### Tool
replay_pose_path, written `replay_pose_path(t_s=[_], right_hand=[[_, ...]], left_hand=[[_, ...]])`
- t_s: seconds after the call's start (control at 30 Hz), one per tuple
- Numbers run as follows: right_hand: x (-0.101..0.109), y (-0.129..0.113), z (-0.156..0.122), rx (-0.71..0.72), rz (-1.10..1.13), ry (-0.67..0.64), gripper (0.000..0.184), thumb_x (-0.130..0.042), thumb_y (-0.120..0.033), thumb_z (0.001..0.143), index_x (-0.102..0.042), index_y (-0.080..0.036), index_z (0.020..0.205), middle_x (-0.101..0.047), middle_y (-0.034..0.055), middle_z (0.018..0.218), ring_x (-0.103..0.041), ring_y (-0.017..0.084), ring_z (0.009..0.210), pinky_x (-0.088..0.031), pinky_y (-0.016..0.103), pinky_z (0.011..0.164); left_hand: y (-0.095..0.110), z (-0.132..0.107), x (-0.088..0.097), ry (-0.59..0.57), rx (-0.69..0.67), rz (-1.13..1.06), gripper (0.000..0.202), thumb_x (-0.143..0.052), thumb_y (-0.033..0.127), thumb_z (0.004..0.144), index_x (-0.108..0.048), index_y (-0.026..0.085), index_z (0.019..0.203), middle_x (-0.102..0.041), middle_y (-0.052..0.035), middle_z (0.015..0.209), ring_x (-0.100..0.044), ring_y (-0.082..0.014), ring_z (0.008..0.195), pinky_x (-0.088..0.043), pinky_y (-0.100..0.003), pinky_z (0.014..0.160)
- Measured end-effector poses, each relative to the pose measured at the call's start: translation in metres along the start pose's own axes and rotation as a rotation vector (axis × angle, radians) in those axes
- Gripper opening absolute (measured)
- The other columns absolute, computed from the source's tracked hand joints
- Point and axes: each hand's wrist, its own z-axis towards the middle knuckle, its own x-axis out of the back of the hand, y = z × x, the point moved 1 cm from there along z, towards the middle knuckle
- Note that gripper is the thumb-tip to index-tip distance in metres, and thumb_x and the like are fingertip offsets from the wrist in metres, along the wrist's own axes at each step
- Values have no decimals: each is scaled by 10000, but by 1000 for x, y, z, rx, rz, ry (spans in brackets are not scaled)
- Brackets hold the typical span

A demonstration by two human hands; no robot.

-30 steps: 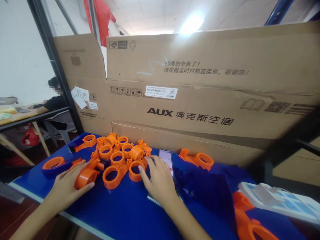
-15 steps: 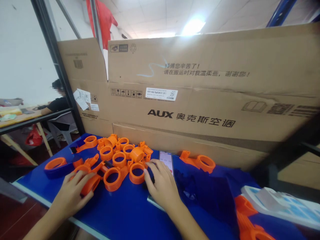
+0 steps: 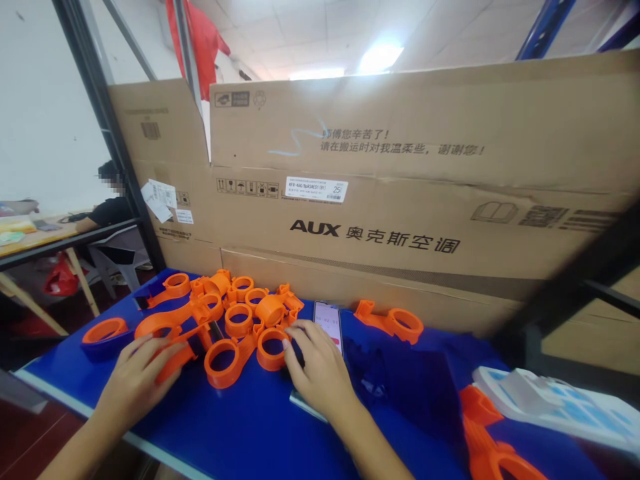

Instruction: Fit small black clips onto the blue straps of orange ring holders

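A heap of orange plastic ring clamps (image 3: pixel 235 313) lies on the blue table (image 3: pixel 240 420). My left hand (image 3: pixel 133 380) rests at the heap's near left, its fingers curled over one orange ring clamp (image 3: pixel 173 360) that pokes out to the right. My right hand (image 3: pixel 320 370) lies flat with its fingers apart. Its fingertips touch an orange ring (image 3: pixel 273 347) at the heap's near right. A phone (image 3: pixel 329 319) with a lit screen lies just beyond that hand.
A tall wall of cardboard boxes (image 3: pixel 380 200) closes off the back of the table. A single orange clamp (image 3: pixel 393 321) lies right of the phone, and more orange parts (image 3: pixel 485 440) and a white-blue tray (image 3: pixel 555 403) lie at the right. Another person sits at a far-left table (image 3: pixel 50 233).
My left hand has slid the orange clamp it covers slightly forward and turned it. My right hand has stayed almost still beside the phone.
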Motion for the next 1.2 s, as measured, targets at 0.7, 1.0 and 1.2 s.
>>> replay_pose_path(t_s=[0.7, 1.0, 1.2], right_hand=[[19, 3, -12, -221, 611, 1, 535, -587, -359, 1014, -438, -238, 1514, -713, 63, 1025, -672, 197, 829, -569, 318, 751], [46, 52, -22, -363, 562, 209, 378, -445, -430, 1062, -661, -199, 1270, -662, 24, 733, -623, 185, 635, -515, 261, 593], [49, 53, -26, -403, 527, 122, 308, -506, -407, 1034, -694, -188, 1139, -454, -62, 552, -409, 124, 485, -343, 229, 481]], left_hand=[[204, 97, -2, 359, 807, -1267, 371, -789, 379, 806, -638, 259, 1123, -664, -26, 1091, -655, -249, 1015, -526, -343, 903], [262, 135, -20, 70, 631, -1591, 409, -785, 442, 827, -669, 272, 1179, -675, -23, 954, -642, -220, 856, -511, -309, 792], [260, 184, -38, -252, 683, -1812, 464, -796, 455, 822, -716, 250, 1230, -754, -66, 1117, -677, -273, 1064, -515, -359, 959]])
